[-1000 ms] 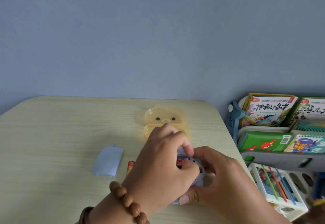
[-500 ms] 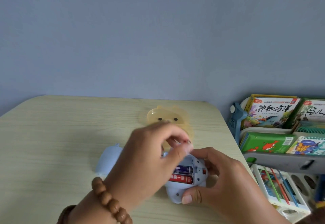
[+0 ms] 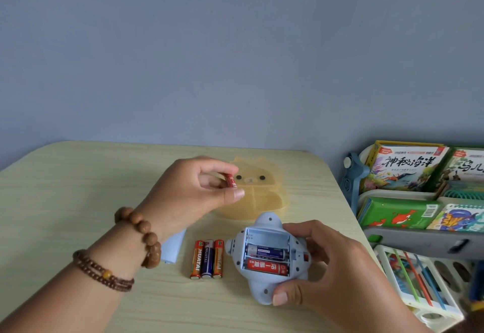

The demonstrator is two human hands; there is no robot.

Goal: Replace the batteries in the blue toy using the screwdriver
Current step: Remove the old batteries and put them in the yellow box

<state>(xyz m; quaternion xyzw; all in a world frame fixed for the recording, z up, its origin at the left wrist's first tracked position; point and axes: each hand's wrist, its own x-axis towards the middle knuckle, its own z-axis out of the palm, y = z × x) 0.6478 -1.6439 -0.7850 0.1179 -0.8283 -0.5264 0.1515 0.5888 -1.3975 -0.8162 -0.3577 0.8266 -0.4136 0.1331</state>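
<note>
The blue toy (image 3: 262, 288) lies back up on the table, gripped from the right by my right hand (image 3: 332, 272). Its battery bay is uncovered: the top slot (image 3: 264, 236) is empty, a blue-labelled battery (image 3: 265, 251) fills the middle slot and a red one (image 3: 267, 267) the bottom slot. My left hand (image 3: 188, 196) is raised above the table and pinches a red battery (image 3: 231, 181) between thumb and fingers. The pale blue battery cover (image 3: 171, 247) lies partly hidden under my left wrist. No screwdriver is visible.
Three loose batteries (image 3: 207, 259) lie side by side left of the toy. A translucent yellow bear-shaped box (image 3: 262, 196) sits behind it. Right of the wooden table (image 3: 65, 188) stands a rack with picture books (image 3: 408, 167) and a white bin (image 3: 419, 285).
My left hand has lifted away from the toy's bay with a red battery pinched in it, moving up and left. This uncovers the open bay and the three loose batteries.
</note>
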